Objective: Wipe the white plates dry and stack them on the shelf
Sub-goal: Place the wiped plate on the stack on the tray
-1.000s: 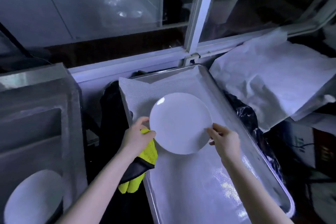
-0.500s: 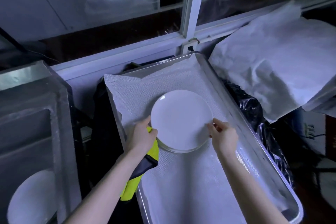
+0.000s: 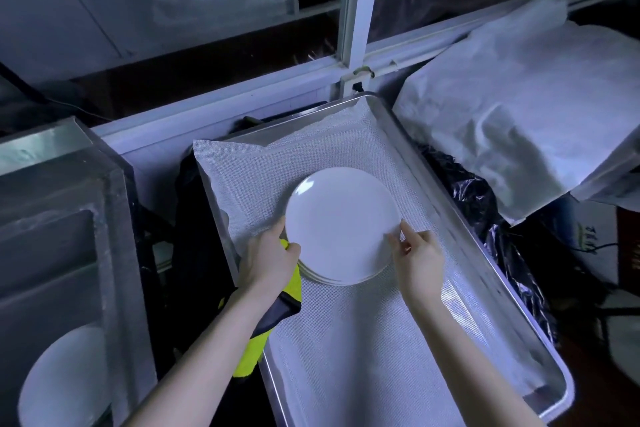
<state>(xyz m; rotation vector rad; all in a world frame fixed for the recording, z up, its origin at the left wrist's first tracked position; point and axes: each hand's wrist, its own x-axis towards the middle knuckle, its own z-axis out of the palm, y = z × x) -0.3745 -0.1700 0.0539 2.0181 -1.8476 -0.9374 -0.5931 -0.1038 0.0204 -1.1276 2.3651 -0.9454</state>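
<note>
A white plate (image 3: 341, 218) lies on top of a small stack of white plates (image 3: 332, 280) on the mesh-lined metal tray (image 3: 512, 284). My left hand (image 3: 268, 260) is at the plate's left rim with its thumb on the edge, and it grips a yellow cloth (image 3: 251, 354) that hangs down under the wrist. My right hand (image 3: 419, 253) pinches the plate's right rim between thumb and forefinger. Another white plate (image 3: 65, 381) shows at the lower left inside a metal basin.
The metal basin (image 3: 104, 218) stands left of the tray. White crumpled sheeting (image 3: 519, 121) covers something at the right, with black plastic (image 3: 478, 198) beside the tray. A window frame (image 3: 356, 10) runs behind.
The plate held tilted above the tray has come down flat onto the stack. Both hands followed it and stay at its rim.
</note>
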